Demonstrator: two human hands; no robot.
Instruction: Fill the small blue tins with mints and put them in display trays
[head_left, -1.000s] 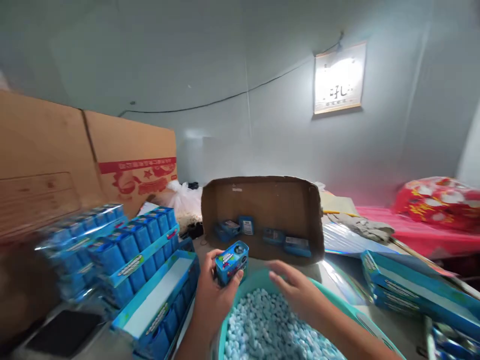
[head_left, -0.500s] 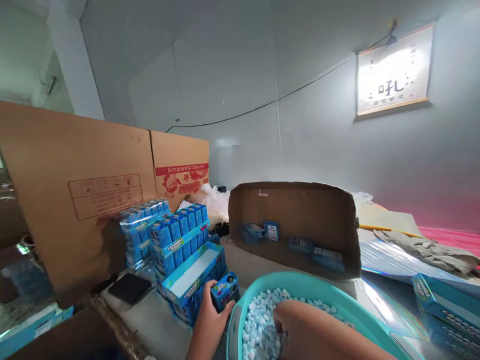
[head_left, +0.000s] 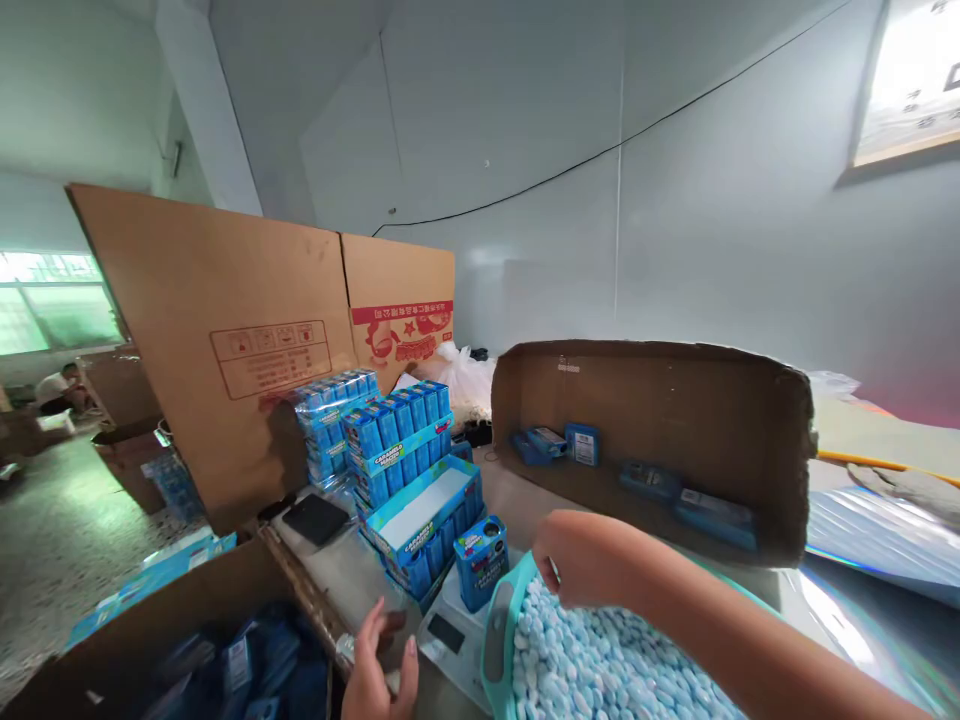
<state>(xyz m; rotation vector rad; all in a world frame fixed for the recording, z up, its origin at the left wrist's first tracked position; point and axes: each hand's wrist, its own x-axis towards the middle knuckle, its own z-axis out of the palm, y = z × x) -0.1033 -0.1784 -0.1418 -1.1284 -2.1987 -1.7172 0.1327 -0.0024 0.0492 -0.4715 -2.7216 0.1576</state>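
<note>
My left hand is empty, its fingers apart, over the table edge between the open carton and a small white scale. A small blue candy box stands upright on that scale, apart from my left hand. My right hand is closed, knuckles up, above the turquoise basin. Its fingertips are mostly hidden, so I cannot see what they hold. Pale blue and white candies fill the basin beneath it. Behind the scale, stacked display trays hold rows of similar blue boxes.
An open carton with blue boxes inside sits at lower left. A black flat object lies near the wrapped packs. A cardboard bin on its side holds several blue boxes. A tall carton rises behind.
My left hand has let go of the blue box, which now stands on the scale, and has drawn back. My right hand has risen out of the candies. The view has turned left.
</note>
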